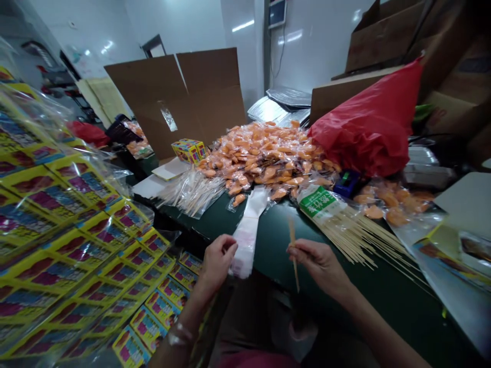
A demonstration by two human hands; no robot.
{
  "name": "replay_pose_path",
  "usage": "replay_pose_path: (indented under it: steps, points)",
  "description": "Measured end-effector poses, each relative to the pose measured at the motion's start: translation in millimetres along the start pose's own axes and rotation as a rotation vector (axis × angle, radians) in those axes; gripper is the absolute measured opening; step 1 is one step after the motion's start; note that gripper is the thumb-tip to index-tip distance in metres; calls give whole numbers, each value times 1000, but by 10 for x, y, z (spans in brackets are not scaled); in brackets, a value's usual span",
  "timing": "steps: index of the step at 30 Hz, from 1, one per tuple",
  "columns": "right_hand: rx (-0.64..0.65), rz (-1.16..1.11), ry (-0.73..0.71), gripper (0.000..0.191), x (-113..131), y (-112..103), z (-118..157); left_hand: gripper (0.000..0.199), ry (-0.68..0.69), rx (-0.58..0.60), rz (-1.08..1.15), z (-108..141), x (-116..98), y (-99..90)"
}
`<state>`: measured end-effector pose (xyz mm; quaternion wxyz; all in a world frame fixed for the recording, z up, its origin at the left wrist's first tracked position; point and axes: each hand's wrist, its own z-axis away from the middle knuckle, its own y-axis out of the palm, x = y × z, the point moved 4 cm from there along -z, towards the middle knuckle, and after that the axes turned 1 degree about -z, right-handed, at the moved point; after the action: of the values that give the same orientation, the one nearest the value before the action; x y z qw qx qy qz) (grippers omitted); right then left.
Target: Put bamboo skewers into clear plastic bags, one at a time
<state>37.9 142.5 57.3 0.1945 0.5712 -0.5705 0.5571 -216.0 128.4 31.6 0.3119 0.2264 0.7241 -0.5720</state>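
Note:
My left hand (pixel 218 258) is closed in a pinch at the left edge of a stack of clear plastic bags (pixel 247 237). The stack is long and narrow and reaches over the table's front edge. To the right, my right hand (pixel 320 263) pinches a few thin bamboo sticks (pixel 293 240), held nearly upright and a little blurred. Beyond that hand lies an opened pack of bamboo skewers (pixel 345 230) with a green label, its sticks fanned toward me. Behind the bags rises a heap of orange pieces in clear wrappers (pixel 264 153).
Wrapped bundles of yellow printed boxes (pixel 69 240) are stacked high on the left. A bagged bunch of short sticks (pixel 195 191) lies left of the bags. A red plastic bag (pixel 368 122) and a blue object (pixel 346 183) are at the right. A cardboard box (pixel 184 97) stands behind.

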Motion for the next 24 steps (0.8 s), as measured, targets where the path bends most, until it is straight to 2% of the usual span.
replay_pose_path:
  steps: [3,5,7,11,16,20,22,24]
  points:
    - [58,58,-47,32,59,125,-6,16,18,13,-266,-473,-64,155]
    - [50,83,-34,33,43,118,19,15,0,58,-320,-711,-61,262]
    - [26,78,7,33,-16,68,58,11,-11,105,-324,-836,-22,334]
    - [3,47,68,33,-114,2,93,13,2,130,-346,-847,43,332]
    - [51,41,77,30,-115,81,22,12,46,82,-337,-818,-24,229]
    - [57,23,70,29,-98,131,-5,6,-5,142,-223,-911,-25,203]
    - [63,20,81,30,-94,137,2,15,-54,203,-133,-928,-7,187]
    - [70,21,95,30,-93,135,15,32,-90,269,-42,-875,9,158]
